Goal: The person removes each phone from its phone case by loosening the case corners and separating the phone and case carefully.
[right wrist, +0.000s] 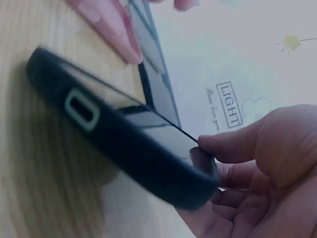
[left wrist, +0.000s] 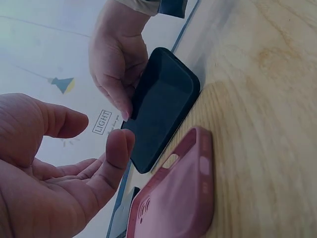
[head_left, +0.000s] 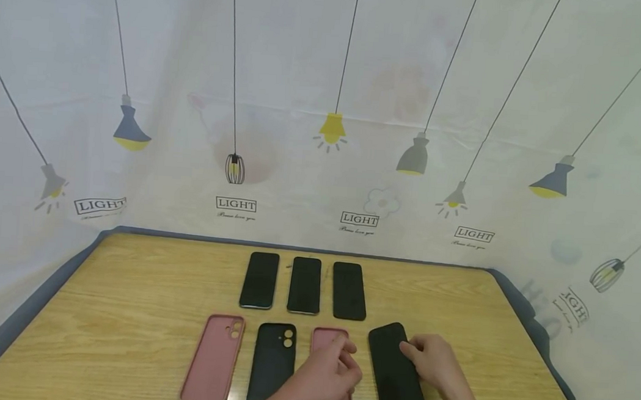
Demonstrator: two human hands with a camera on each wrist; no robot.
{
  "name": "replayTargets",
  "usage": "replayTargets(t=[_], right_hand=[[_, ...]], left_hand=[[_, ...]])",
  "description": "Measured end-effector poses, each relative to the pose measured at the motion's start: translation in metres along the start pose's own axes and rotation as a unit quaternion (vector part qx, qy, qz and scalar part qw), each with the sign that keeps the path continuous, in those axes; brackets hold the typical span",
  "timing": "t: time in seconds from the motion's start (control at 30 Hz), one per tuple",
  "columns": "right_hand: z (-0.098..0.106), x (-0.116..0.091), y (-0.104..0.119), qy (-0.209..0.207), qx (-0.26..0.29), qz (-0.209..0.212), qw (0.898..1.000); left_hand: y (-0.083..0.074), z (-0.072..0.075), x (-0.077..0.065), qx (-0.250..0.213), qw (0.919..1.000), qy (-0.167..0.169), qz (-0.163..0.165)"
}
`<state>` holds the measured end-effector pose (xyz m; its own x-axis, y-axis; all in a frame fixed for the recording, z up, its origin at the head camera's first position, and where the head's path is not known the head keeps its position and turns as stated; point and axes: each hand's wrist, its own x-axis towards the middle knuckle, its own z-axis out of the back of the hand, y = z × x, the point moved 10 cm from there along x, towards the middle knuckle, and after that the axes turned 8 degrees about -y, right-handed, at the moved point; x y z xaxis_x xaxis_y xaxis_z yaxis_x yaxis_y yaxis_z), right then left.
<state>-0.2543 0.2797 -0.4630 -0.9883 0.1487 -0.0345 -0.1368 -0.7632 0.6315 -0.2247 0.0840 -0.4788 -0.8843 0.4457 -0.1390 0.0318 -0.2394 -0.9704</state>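
Observation:
My right hand (head_left: 436,361) grips the right long edge of a smartphone (head_left: 395,376) in a black case, thumb on the screen side and fingers beneath. In the right wrist view, the phone's charging-port end (right wrist: 81,110) faces the camera, and the phone looks tilted off the wood. My left hand (head_left: 323,374) hovers over a pink phone case (head_left: 324,338) with loosely bent fingers and nothing between them. The left wrist view shows a gap between its thumb (left wrist: 67,121) and forefinger. That pink case lies open side up, partly hidden by the hand in the head view.
Left of my hands lie a black phone case (head_left: 271,362) and another pink phone case (head_left: 213,358). Behind them, three dark phones (head_left: 259,280) form a row, screens up. A lamp-printed curtain (head_left: 295,70) hangs behind the wooden table (head_left: 127,298).

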Motion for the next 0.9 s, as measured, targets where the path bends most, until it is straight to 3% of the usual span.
replayTargets(t=[0.13,0.23,0.4,0.47,0.63,0.73,0.9], right_hand=[[0.002,-0.001,0.013,-0.006,0.011,0.013,1.0],[0.002,0.0,0.02,-0.008,0.033,0.012,0.999],[0.001,0.002,0.026,-0.017,0.112,-0.01,0.994],[0.0,0.003,0.029,-0.024,0.15,-0.017,0.988],[-0.003,0.005,0.038,-0.039,0.228,-0.028,0.973],[-0.005,0.006,0.046,-0.042,0.269,-0.036,0.961],[-0.011,0.007,0.059,-0.046,0.327,-0.035,0.943]], left_hand=[[-0.004,0.008,-0.001,-0.015,0.9997,-0.018,-0.003],[0.004,0.012,0.004,0.009,0.9998,-0.02,0.002],[0.001,0.019,0.006,0.018,0.9991,-0.033,-0.022],[-0.005,0.021,0.003,0.011,0.9986,-0.045,-0.026],[-0.008,0.028,-0.002,0.02,0.9966,-0.079,0.013],[-0.007,0.03,-0.003,0.015,0.9962,-0.082,0.028],[-0.006,0.033,-0.003,0.006,0.9958,-0.087,0.025]])
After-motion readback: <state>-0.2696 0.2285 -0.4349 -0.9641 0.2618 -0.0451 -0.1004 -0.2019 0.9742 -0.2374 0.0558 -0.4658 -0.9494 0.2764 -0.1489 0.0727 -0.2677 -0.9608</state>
